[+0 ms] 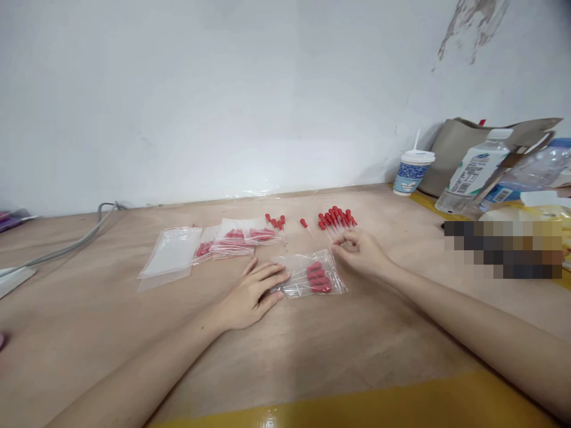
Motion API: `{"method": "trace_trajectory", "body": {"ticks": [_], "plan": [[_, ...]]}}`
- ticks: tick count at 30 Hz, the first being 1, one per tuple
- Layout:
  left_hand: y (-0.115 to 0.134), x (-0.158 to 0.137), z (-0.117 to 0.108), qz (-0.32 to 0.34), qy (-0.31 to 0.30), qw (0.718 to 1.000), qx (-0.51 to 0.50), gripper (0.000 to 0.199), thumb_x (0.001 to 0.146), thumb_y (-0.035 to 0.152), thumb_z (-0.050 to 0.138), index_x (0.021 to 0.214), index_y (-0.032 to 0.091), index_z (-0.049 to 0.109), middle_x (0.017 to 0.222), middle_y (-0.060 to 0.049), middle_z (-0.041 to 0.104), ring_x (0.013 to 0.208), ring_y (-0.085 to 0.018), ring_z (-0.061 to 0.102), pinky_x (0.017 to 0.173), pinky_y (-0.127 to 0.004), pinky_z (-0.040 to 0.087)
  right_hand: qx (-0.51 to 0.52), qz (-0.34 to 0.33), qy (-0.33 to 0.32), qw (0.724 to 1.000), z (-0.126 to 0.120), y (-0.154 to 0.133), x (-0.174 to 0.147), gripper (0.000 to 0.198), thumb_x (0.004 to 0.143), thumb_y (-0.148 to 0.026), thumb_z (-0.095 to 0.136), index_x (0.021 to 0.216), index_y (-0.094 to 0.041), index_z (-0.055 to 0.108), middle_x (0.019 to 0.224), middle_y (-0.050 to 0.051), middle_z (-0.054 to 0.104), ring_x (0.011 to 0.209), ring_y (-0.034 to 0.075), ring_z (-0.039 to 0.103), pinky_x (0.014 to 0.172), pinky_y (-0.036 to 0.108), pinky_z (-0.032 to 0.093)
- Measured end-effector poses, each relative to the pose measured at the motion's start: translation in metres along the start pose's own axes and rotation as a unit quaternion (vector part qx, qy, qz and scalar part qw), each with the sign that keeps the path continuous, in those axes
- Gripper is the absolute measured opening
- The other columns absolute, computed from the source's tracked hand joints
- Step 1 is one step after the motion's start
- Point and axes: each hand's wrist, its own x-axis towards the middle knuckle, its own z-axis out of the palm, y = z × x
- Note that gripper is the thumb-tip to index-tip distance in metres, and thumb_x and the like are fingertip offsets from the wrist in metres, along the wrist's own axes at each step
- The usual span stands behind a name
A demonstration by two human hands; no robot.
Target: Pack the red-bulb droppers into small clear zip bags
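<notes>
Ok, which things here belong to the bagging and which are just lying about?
In hand: clear plastic bag of red-capped droppers under left hand; loose red-capped droppers by right hand; filled bags; empty bags.
Lying about: paper cup; bottles; grey cable.

On the wooden table, the left hand lies flat, fingers pressing the left edge of a clear bag holding red-capped droppers. The right hand rests at the bag's far right corner, fingertips curled by a loose pile of droppers. Filled bags and empty bags lie to the left. A paper cup and bottles stand near the table's far right corner.
</notes>
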Motion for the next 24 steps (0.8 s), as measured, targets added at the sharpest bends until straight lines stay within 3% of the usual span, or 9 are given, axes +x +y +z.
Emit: {"method": "trace_trajectory", "body": {"ticks": [2,5,8,12,17,24], "plan": [[0.000,0.000,0.000,0.003,0.010,1.000,0.011,0.038,0.093,0.034,0.040,0.130,0.028,0.044,0.137,-0.004,0.042,0.131,-0.024,0.029,0.108,-0.052,0.012,-0.032,0.008,-0.009,0.999,0.000,-0.008,0.015,0.014,0.073,-0.028,0.054,0.075,-0.018,0.064,0.078,0.004,0.065,0.074,0.016,0.058,0.070,0.028,0.042],[0.000,0.000,-0.001,0.012,0.014,1.000,0.020,0.037,0.093,0.033,0.039,0.130,0.028,0.044,0.136,-0.003,0.044,0.131,-0.024,0.029,0.108,-0.053,0.007,-0.077,0.037,-0.102,0.991,0.013,-0.024,0.043,0.023,0.075,-0.026,0.055,0.095,-0.016,0.059,0.084,0.005,0.066,0.077,0.015,0.060,0.069,0.024,0.043],[0.000,0.000,-0.002,0.016,0.010,1.000,0.019,0.038,0.094,0.034,0.038,0.131,0.029,0.043,0.132,-0.003,0.048,0.128,-0.024,0.034,0.108,-0.053,0.001,-0.143,0.085,-0.136,0.977,0.035,-0.037,0.069,0.037,0.078,-0.030,0.053,0.111,-0.013,0.051,0.103,0.014,0.063,0.095,0.022,0.059,0.074,0.029,0.043],[0.002,0.000,-0.003,0.005,-0.003,1.000,0.015,0.038,0.094,0.035,0.037,0.131,0.031,0.041,0.133,-0.001,0.047,0.127,-0.024,0.035,0.108,-0.054,0.000,-0.173,0.122,-0.181,0.960,0.053,-0.043,0.090,0.045,0.076,-0.028,0.056,0.114,-0.006,0.046,0.108,0.024,0.059,0.096,0.031,0.059,0.071,0.035,0.045],[0.002,0.001,-0.004,0.008,-0.007,1.000,0.013,0.040,0.094,0.036,0.036,0.134,0.031,0.038,0.134,-0.002,0.046,0.128,-0.024,0.034,0.108,-0.053,0.003,-0.185,0.086,-0.231,0.951,0.041,-0.036,0.087,0.037,0.079,-0.015,0.049,0.115,-0.004,0.044,0.105,0.023,0.061,0.094,0.028,0.060,0.071,0.031,0.043],[0.000,0.001,-0.002,0.003,-0.006,1.000,0.012,0.038,0.094,0.036,0.037,0.131,0.031,0.041,0.134,-0.003,0.046,0.127,-0.025,0.035,0.107,-0.055,0.004,-0.188,0.078,-0.239,0.949,0.027,-0.023,0.078,0.032,0.077,-0.015,0.048,0.107,-0.005,0.046,0.099,0.022,0.062,0.086,0.028,0.060,0.067,0.031,0.043]]}}
